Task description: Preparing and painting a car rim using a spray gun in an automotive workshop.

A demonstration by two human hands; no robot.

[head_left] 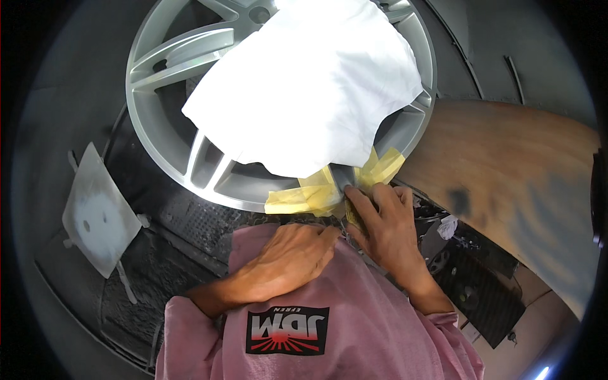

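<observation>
A silver alloy wheel [152, 126] fills the upper middle, with a white cloth [304, 82] draped over much of it. Yellow masking tape [291, 199] covers parts of the lower rim on both sides of a bare spoke [341, 174]. My right hand [383, 234] is at that spoke, fingers bent and pressing on a small yellowish piece I cannot make out. My left hand [294, 250] is just below the rim, in front of my pink shirt, its fingers curled and close together; their tips and anything in them are hidden.
A wooden board [513, 158] with grey paint marks spans the right. A pale square plate [101, 215] on a frame stands at the left. Below the board are a dark panel [481, 304] and a crumpled white scrap [447, 228]. Dark booth walls surround the wheel.
</observation>
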